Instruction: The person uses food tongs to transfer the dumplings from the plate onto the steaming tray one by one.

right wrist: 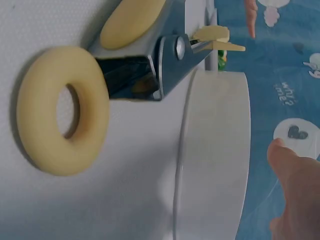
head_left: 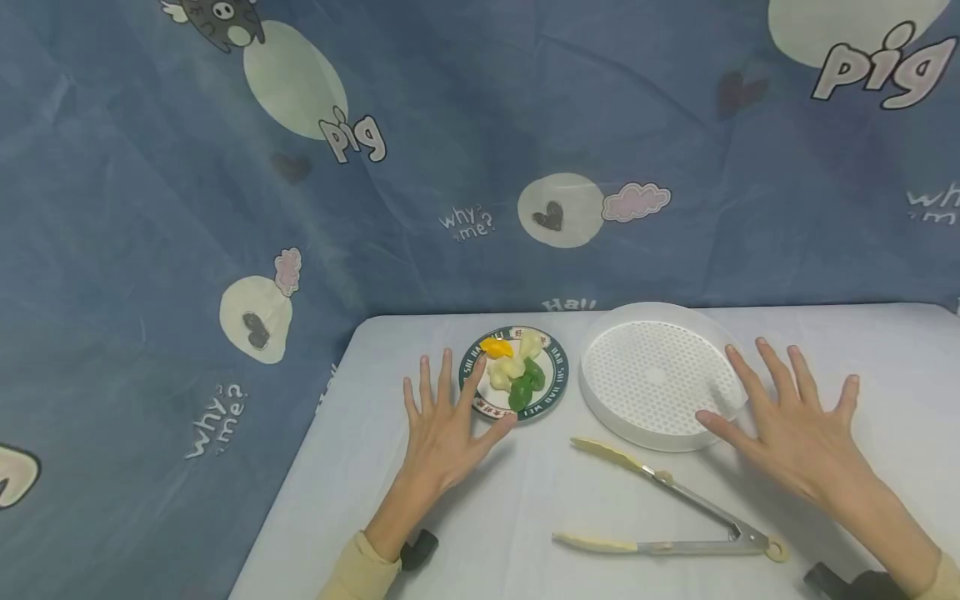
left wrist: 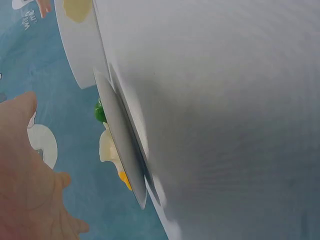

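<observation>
My left hand (head_left: 442, 433) is spread with straight fingers at the left edge of a small plate (head_left: 555, 392) with a green lettered rim; thumb and forefinger overlap the rim in the head view. On the plate lie dumpling-shaped pieces: a yellow one (head_left: 497, 347), several pale cream ones (head_left: 512, 367) and green ones (head_left: 521, 392). My right hand (head_left: 806, 442), fingers also spread, hovers at the right side of a round white steamer tray (head_left: 652, 379) with a perforated base. Neither hand holds anything. Metal tongs (head_left: 697, 500) with cream tips lie with their arms apart between the hands.
A white cloth covers the table (head_left: 450, 542). Behind and to the left hangs a blue printed curtain (head_left: 450, 150), right at the table's back edge. The tongs' ring (right wrist: 90, 115) points toward the right wrist. Dark wrist straps (head_left: 418, 550) sit below both hands.
</observation>
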`<state>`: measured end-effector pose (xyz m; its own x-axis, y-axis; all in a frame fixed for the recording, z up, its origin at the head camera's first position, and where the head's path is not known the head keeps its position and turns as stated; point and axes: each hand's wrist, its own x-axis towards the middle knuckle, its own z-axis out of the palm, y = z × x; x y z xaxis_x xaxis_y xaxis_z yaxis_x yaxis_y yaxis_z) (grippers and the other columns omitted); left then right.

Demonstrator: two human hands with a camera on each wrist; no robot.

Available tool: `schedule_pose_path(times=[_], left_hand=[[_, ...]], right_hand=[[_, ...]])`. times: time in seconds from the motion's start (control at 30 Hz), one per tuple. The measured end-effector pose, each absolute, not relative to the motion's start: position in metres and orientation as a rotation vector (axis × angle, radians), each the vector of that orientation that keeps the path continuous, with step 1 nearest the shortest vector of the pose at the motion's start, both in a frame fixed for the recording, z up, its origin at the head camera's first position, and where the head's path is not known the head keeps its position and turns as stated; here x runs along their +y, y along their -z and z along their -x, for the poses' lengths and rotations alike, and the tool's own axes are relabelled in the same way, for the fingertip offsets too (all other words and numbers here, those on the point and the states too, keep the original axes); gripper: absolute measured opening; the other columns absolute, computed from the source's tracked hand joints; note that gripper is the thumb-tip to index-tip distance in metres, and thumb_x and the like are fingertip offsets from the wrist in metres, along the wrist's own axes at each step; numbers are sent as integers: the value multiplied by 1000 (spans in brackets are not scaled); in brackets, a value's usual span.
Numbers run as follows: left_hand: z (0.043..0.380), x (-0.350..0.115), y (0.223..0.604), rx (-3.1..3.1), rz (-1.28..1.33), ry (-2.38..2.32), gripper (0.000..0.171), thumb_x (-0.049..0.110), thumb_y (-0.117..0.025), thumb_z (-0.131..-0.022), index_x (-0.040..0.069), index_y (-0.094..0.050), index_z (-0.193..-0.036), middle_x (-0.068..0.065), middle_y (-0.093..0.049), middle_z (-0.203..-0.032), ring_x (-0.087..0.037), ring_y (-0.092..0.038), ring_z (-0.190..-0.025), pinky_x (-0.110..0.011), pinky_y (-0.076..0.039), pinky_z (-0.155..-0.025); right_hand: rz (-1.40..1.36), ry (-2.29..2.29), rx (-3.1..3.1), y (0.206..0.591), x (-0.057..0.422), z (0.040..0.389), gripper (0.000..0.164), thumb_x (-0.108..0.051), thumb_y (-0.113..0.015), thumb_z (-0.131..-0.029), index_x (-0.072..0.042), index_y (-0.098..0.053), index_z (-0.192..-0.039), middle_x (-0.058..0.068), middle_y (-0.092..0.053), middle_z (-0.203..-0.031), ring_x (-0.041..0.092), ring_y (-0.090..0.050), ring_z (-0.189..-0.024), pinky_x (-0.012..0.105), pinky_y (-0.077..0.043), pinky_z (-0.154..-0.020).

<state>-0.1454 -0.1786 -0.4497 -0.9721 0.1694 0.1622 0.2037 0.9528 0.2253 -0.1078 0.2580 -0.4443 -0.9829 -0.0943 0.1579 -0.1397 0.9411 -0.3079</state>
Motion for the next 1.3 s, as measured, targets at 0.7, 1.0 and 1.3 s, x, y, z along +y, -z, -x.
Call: schedule_pose_path(times=[0.7, 1.0, 1.3], left_hand=[[143, -173, 450, -2967, 169, 719, 87, 71, -52, -102, 33, -20, -173, -22, -3, -182, -51, -2, -168, -80, -13, -130], [148, -171, 450, -2927, 47, 1070, 78, 66, -40, -109, 24, -24, -173, -26, -14, -179, -54, -17, -164, -80, -13, -131], [155, -173, 451, -2854, -85, 1400, 71, 56, -36, -114, 14, -28, -171, -23, -29, -175, -46, -34, -161, -70, -29, -132]], right_hand=[[-251, -485, -2912, 440, 253, 100, 108, -67, -64, -99, -12, -10, -174, 23, -24, -177, 51, -12, -165, 96, 0, -115], [-381, -446, -2879, 434, 243, 85, 93, -63, -68, -99, -14, -33, -169, 23, -36, -170, 48, -20, -162, 93, -8, -117], [-492, -478, -2770, 429, 230, 72, 76, -56, -78, -94, -15, -56, -153, 14, -60, -150, 45, -54, -134, 73, -34, -108]])
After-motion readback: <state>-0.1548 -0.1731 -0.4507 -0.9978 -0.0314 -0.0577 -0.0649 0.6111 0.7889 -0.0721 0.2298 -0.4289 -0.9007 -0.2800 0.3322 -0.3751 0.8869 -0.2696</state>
